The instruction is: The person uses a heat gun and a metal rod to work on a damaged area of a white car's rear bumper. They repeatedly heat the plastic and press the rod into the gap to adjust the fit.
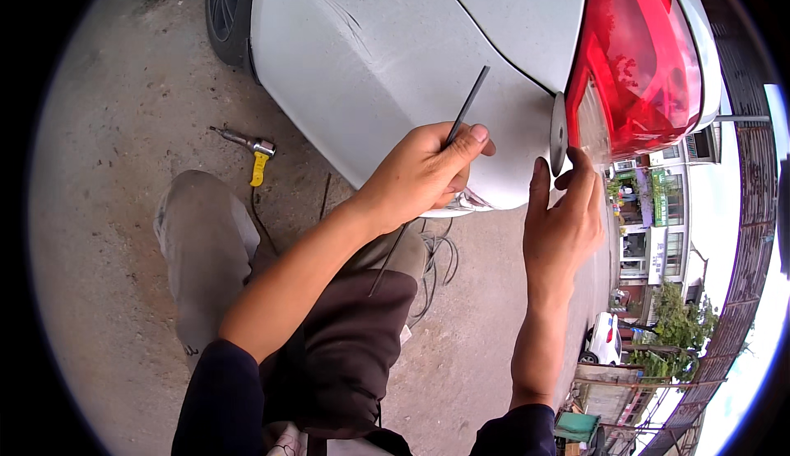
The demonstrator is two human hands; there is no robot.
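Observation:
My left hand (436, 164) is closed round a thin dark rod (471, 102). The rod slants up past the thumb, and its lower end comes out below the hand, over my thigh. My right hand (564, 217) has its thumb and fingers at the lower edge of a thin grey disc (558, 131), seen almost edge-on and apparently pinched there. The disc stands beside the red tail light (634, 53), at the end of a panel seam. Behind the rod is the silver car bumper (370, 69), with dark scratches higher up.
A hot-air tool (247, 143) with a yellow handle lies on the dirty ground at the left, its cable running toward my knees. Dark cables (440, 262) are coiled beneath the bumper. A car wheel (224, 7) is at top left; a white car (605, 341) stands far right.

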